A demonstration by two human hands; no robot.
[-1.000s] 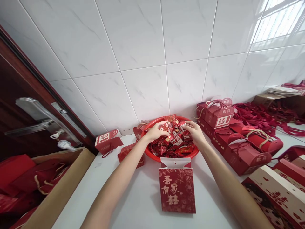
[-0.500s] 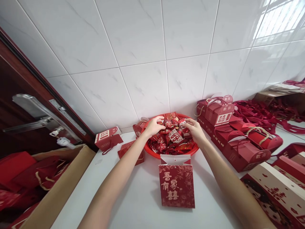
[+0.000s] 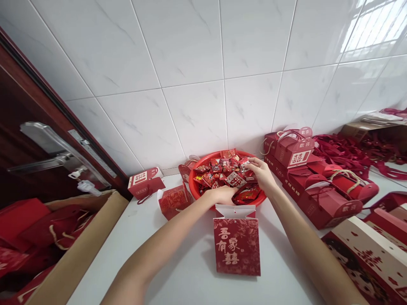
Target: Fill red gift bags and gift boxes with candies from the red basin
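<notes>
A round red basin (image 3: 194,191) stands against the tiled wall, full of small red wrapped packets (image 3: 235,179). My left hand (image 3: 224,195) reaches into its near side, fingertips hidden among the packets. At the right side of the basin, my right hand (image 3: 259,169) pinches a small red and white packet (image 3: 244,163). In front of the basin a dark red paper bag (image 3: 238,248) with pale lettering stands upright on the white table (image 3: 184,271), its top open.
Red gift boxes (image 3: 305,182) and magenta ribbons (image 3: 338,152) lie to the right, with larger boxes (image 3: 369,254) nearer. Left are a small box (image 3: 146,184), a patterned red box (image 3: 175,201), a carton (image 3: 95,233) of red bags and a door handle (image 3: 41,163).
My left hand has moved from the back left of the basin to its near side, down among the packets. My right hand has barely moved. The patterned box at left now looks more upright.
</notes>
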